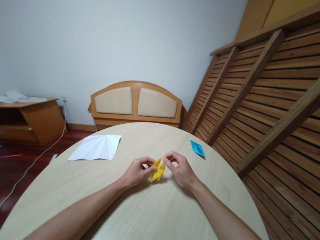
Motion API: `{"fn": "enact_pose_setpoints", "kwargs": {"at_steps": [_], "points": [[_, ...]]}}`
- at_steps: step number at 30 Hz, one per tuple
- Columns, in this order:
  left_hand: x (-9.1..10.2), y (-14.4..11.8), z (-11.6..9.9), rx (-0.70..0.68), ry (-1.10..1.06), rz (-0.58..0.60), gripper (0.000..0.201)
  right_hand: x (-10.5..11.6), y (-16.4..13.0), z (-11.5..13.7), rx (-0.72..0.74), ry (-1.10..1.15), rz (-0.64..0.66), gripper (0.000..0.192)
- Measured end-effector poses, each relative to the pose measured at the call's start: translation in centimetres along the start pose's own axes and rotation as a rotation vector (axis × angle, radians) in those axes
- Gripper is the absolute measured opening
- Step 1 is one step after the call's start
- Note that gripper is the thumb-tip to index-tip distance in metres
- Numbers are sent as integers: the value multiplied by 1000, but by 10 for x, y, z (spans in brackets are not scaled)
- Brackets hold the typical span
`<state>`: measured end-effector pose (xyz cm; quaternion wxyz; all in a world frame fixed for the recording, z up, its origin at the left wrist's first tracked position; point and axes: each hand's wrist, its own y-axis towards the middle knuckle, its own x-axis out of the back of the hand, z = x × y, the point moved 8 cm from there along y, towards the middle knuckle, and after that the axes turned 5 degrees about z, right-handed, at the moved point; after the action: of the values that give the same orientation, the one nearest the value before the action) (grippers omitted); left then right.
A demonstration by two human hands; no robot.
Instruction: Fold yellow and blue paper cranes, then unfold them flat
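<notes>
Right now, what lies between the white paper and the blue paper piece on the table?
In the head view, both hands, left hand and right hand, pinching the yellow folded paper.

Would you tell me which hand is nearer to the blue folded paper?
Right. The right hand is just below-left of the blue folded paper; the left hand lies farther left, beyond the yellow origami.

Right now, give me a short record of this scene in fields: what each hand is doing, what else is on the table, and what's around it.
left hand: left hand pinches the yellow folded paper from its left side
right hand: right hand pinches the same paper at its upper right
surface: round light wood table
also on table: creased white sheet far left, blue folded paper far right
behind table: padded headboard
right side: slatted wood frame leaning
</notes>
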<state>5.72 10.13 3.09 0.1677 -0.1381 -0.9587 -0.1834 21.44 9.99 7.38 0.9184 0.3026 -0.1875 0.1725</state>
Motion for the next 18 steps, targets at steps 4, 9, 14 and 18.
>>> {"fn": "enact_pose_setpoints", "kwargs": {"at_steps": [4, 9, 14, 18], "points": [[1, 0, 1, -6, -22, -6, 24, 2, -1, -5, -1, 70, 20, 18], [-1, 1, 1, 7, -26, 18, 25, 1, -3, -11, 0, 156, 41, 18], [-6, 0, 1, 4, -85, 66, 27, 2, -3, 1, 76, 99, 83, 17], [-9, 0, 6, 38, -127, 88, 34, 3, -3, 5, 101, 89, 100, 14]]}}
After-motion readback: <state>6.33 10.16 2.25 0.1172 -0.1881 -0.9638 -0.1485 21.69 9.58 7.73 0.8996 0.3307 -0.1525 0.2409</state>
